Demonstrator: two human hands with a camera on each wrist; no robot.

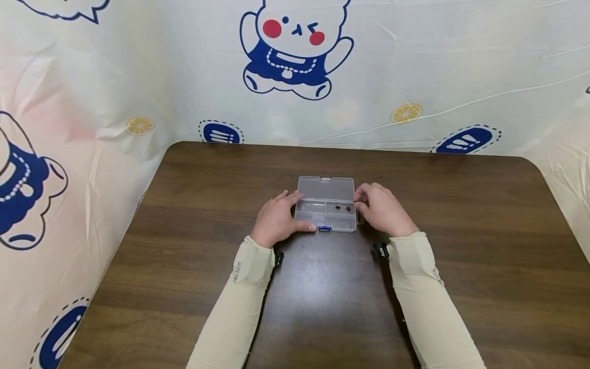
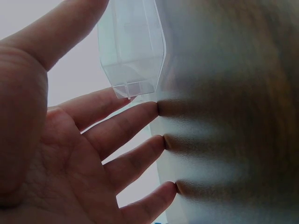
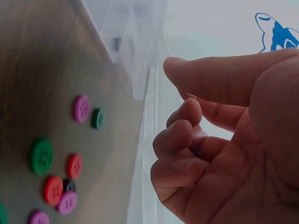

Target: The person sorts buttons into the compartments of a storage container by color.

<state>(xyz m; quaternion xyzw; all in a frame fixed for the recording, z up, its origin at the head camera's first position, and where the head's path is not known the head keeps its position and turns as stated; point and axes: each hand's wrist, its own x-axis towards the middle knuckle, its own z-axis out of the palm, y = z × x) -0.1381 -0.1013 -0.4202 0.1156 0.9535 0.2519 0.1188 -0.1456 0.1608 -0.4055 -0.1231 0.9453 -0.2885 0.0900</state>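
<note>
A clear plastic compartment box [image 1: 311, 221] lies on the table with its lid [image 1: 326, 188] folded back. Two small dark pieces, one of them a round piece [image 1: 348, 208], lie in its back right compartment. At its left end my left hand [image 1: 276, 218] holds it, thumb along the front edge and index finger by the hinge. The other left fingertips [image 2: 156, 108] rest on the table. My right hand [image 1: 382, 209] is at the box's right edge, thumb and index finger close together, the other fingers [image 3: 173, 137] curled. I cannot tell whether it pinches anything.
In the right wrist view several loose buttons lie on the table beside the box, among them a green button [image 3: 42, 156], a red button [image 3: 53, 190] and a pink button [image 3: 81, 108]. A printed curtain [image 1: 184, 66] hangs behind the wooden table [image 1: 207, 174].
</note>
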